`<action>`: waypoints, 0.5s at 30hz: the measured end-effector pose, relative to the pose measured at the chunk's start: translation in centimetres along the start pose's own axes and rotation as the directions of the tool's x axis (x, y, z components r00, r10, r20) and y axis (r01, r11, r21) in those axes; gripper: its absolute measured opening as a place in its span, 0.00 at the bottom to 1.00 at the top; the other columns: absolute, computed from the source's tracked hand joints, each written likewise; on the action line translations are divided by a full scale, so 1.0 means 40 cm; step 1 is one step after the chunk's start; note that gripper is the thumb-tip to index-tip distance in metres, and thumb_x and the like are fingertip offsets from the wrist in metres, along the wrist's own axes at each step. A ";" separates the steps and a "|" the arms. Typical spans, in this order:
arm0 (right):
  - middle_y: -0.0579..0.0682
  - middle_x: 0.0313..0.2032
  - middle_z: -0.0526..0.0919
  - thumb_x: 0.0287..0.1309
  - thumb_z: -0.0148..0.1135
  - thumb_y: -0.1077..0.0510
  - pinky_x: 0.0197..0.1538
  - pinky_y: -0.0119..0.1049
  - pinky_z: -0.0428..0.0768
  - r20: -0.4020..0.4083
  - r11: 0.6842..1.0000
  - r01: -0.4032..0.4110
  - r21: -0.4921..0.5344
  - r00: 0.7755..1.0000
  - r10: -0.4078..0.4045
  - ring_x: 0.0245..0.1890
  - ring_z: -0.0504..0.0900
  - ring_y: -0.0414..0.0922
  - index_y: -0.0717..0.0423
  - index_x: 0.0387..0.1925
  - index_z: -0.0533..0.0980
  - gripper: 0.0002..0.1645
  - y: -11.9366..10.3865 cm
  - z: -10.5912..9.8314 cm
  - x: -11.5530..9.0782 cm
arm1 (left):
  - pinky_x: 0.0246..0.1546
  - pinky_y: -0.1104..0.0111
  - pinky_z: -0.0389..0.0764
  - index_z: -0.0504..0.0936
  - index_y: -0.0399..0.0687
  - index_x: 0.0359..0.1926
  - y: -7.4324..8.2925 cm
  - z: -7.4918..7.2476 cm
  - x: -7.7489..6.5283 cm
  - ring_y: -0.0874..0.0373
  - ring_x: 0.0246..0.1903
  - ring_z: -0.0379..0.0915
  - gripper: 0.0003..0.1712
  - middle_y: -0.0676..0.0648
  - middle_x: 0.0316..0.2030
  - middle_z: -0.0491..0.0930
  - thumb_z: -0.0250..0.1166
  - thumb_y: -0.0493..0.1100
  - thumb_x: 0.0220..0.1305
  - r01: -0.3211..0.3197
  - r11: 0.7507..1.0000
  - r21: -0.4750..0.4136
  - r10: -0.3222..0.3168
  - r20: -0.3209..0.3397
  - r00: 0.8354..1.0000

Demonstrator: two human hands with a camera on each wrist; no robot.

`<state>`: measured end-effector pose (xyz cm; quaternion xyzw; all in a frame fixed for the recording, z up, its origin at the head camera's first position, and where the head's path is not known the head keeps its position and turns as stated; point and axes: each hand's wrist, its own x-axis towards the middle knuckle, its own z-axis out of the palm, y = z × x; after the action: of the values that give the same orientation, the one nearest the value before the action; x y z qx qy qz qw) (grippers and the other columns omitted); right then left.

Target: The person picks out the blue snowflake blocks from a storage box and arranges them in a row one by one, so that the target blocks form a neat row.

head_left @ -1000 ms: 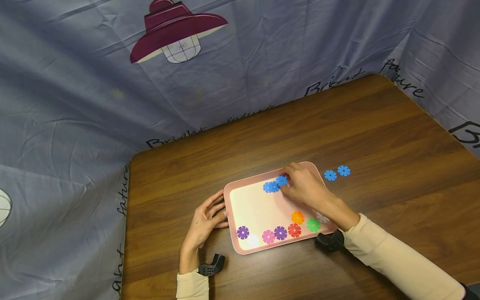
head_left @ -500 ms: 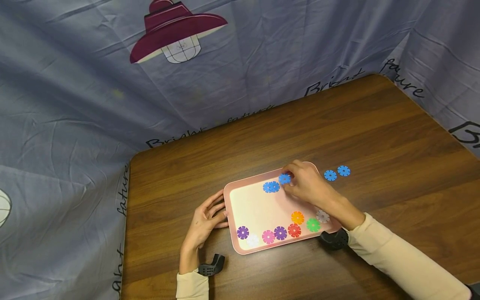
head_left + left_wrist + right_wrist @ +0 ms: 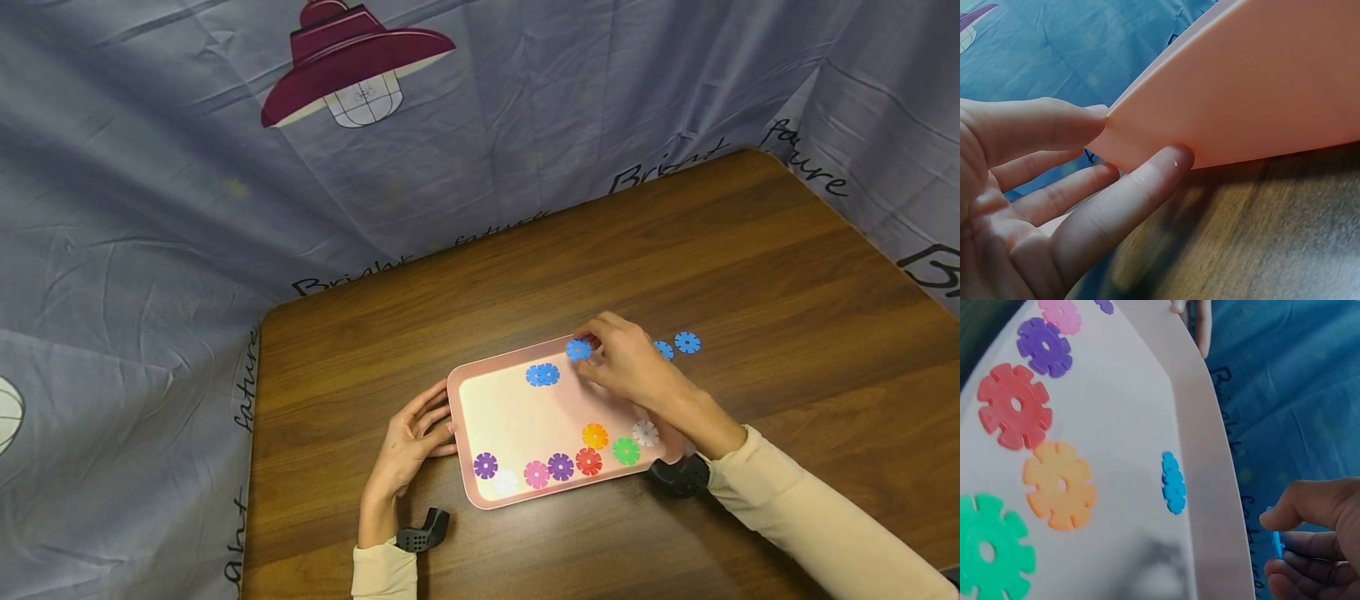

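Note:
My right hand pinches a blue notched disc between thumb and fingers, above the far right part of a pink tray. In the right wrist view the held disc is seen edge-on. Two overlapping blue discs lie inside the tray by its far wall. My left hand rests against the tray's left end. Its fingers are fairly straight, and in the left wrist view the fingertips touch the outer wall.
Along the tray's near side lie purple, white, pink, red, orange, green and clear discs. Two more blue discs lie on the wooden table right of the tray, one partly behind my right hand.
My right hand has moved right and away from me with the pinched blue disc, leaving the two overlapping blue discs. It now partly covers a disc on the table. My left hand stays put.

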<state>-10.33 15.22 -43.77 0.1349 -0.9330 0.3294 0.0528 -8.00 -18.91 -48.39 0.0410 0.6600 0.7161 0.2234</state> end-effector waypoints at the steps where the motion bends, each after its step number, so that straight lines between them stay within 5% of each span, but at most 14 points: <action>1: 0.56 0.36 0.80 0.44 0.73 0.64 0.37 0.43 0.83 -0.005 1.000 0.000 0.000 1.000 0.000 0.35 0.80 0.50 0.68 0.42 0.80 0.20 0.002 -0.004 0.000 | 0.39 0.56 0.87 0.64 0.43 0.72 -0.001 0.000 0.000 0.38 0.64 0.65 0.36 0.37 0.69 0.62 0.62 0.25 0.64 -0.002 1.000 0.000 0.002 -0.001 1.000; 15: 0.55 0.33 0.79 0.40 0.73 0.67 0.35 0.43 0.81 -0.128 0.999 -0.009 -0.032 0.992 0.005 0.32 0.80 0.51 0.66 0.39 0.81 0.19 0.031 -0.071 0.001 | 0.39 0.56 0.87 0.64 0.42 0.72 -0.003 0.000 0.000 0.37 0.64 0.65 0.36 0.37 0.69 0.62 0.62 0.26 0.64 -0.011 1.000 0.010 0.011 -0.002 1.000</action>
<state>-10.70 17.92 -42.28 0.1095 -0.9335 0.3223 0.1133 -7.96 -18.91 -48.51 0.0449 0.6636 0.7140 0.2187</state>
